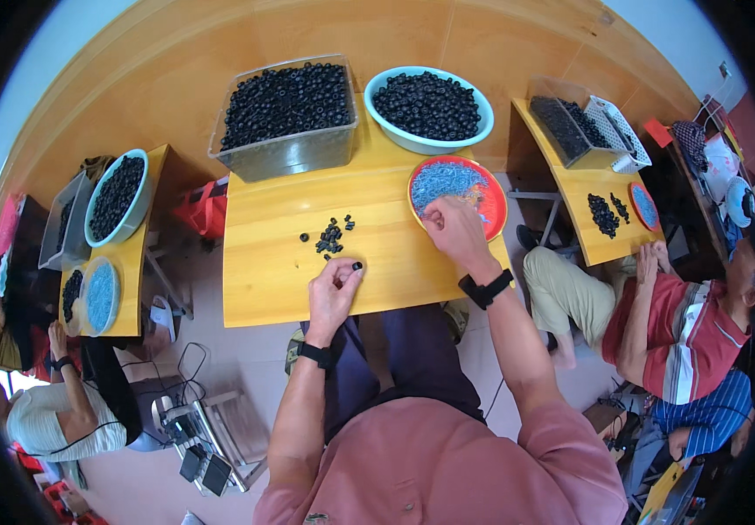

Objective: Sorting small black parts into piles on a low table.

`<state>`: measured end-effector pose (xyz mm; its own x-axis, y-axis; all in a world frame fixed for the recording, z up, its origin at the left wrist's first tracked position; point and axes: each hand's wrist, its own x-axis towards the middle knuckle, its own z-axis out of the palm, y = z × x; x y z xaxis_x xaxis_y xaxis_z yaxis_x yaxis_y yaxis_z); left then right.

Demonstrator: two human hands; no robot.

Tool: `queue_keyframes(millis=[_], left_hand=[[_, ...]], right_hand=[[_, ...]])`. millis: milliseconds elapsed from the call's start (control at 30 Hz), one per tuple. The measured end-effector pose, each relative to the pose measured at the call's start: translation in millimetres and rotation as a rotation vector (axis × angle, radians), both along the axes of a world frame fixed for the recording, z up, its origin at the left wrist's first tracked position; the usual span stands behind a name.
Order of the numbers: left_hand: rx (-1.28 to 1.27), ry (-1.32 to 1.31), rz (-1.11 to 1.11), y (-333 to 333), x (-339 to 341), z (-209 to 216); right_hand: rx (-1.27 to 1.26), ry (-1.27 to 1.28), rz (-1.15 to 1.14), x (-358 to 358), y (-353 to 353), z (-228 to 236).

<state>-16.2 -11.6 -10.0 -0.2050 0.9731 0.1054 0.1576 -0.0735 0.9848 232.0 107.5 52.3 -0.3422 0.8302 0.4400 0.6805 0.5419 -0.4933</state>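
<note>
Near the front edge of the yellow table, my left hand pinches a small black cylindrical piece between thumb and fingertips. A loose pile of similar black pieces lies just beyond it. My right hand reaches over the red round tray, its fingers closed at the near side of a heap of small blue pieces. Whatever its fingertips hold, if anything, is hidden.
At the back of the table stand a clear plastic bin and a light blue basin, both full of black pieces. Neighbouring tables left and right hold similar containers. People sit at both sides.
</note>
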Motion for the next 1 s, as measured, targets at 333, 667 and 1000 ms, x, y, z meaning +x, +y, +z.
queue_keyframes(millis=[333, 667, 1000], left_hand=[[-0.033, -0.385, -0.044, 8.1, -2.4, -0.8], [-0.01, -0.437, -0.045, 9.4, -6.4, 0.3], [-0.004, -0.018, 0.088, 2.6, 7.3, 2.4]], right_hand=[[0.054, 0.143, 0.226, -86.6, -67.4, -29.8], [0.04, 0.187, 0.212, -96.5, -71.5, -36.9], [-0.254, 0.486, 0.126, -96.7, -62.4, -63.3]])
